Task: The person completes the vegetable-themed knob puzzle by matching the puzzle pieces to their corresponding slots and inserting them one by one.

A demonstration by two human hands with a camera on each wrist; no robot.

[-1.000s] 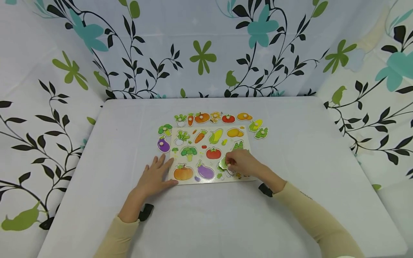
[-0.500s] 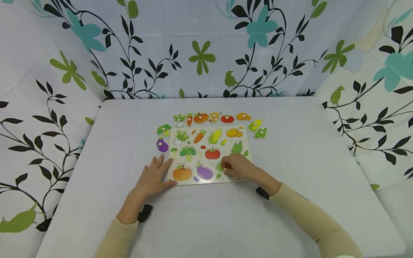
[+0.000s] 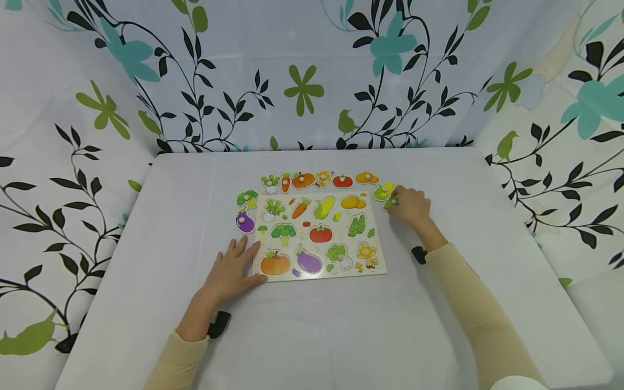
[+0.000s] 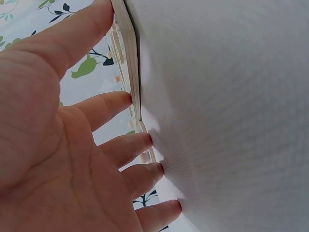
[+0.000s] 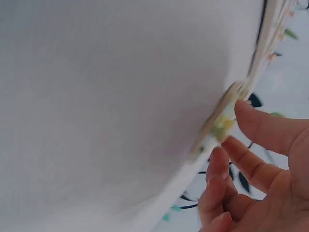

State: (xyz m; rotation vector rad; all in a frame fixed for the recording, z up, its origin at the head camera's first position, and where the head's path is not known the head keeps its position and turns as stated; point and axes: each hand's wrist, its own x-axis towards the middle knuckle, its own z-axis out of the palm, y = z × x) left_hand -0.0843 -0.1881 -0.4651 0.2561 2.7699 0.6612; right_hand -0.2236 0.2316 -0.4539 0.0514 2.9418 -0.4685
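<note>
We saw the left hand [image 3: 233, 272] spread, empty, against a cream rectangular wooden board [image 3: 312, 215] whose recesses [image 3: 309, 261] showed vegetable pictures. Beside it, the half-curled right hand [image 3: 412, 207] was at a green pea-pod-shaped wooden piece [image 3: 389, 203], grip unclear.

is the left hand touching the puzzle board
Touching: in the left wrist view, the left hand rests its thumb and index finger against the edge of the puzzle board.
</note>
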